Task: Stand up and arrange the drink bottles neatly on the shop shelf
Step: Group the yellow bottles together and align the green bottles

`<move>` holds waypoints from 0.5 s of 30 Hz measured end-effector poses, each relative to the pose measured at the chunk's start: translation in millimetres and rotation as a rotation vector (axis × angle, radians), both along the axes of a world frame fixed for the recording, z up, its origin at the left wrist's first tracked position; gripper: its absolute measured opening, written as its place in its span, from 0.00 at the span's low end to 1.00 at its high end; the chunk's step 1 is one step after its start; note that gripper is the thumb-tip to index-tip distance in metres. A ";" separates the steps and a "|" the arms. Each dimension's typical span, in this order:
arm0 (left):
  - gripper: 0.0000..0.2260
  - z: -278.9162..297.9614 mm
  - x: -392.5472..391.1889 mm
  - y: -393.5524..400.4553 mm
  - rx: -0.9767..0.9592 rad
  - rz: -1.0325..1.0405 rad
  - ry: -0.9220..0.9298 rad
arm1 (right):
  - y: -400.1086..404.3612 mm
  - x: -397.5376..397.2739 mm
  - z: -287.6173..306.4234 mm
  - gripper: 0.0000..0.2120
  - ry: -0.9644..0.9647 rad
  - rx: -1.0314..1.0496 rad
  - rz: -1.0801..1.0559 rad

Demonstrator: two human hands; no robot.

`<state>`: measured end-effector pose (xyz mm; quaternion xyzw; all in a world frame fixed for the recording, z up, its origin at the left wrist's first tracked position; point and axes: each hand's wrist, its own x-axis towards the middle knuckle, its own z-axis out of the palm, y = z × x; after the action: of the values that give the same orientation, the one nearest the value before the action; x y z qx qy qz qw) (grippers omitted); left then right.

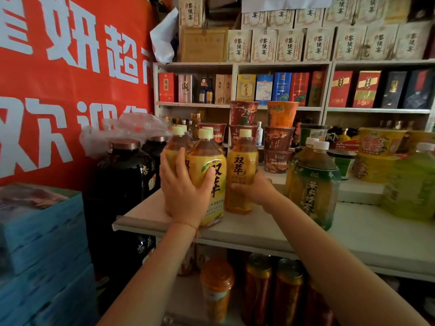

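The left hand (186, 196) lies against the front yellow tea bottle (208, 182), its fingers (168, 168) spread and curled round that bottle and the one behind it (175, 151). The right hand (254, 189) wraps the lower part of a third tea bottle (240, 168) just beside them, fingers tucked behind it. All three stand upright on the shelf (282, 234), full of amber drink. Green-labelled bottles (314, 184) stand near the right wrist.
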<state>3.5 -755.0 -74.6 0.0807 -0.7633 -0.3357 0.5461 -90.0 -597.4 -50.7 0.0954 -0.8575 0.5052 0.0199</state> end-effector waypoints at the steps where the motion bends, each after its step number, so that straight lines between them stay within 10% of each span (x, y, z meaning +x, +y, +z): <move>1: 0.37 -0.6 0.3 -0.2 0.003 0.006 -0.015 | -3.7 0.0 -0.9 0.35 0.010 0.001 0.005; 15: 0.07 32.9 9.3 159.2 -0.349 -0.336 0.261 | 117.4 79.7 24.4 0.05 0.624 -0.009 -0.161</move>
<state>12.9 -595.8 -41.7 -0.1861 -0.7356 -0.2924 0.5820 -10.3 -480.0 -26.4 0.1776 -0.8123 0.4523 0.3224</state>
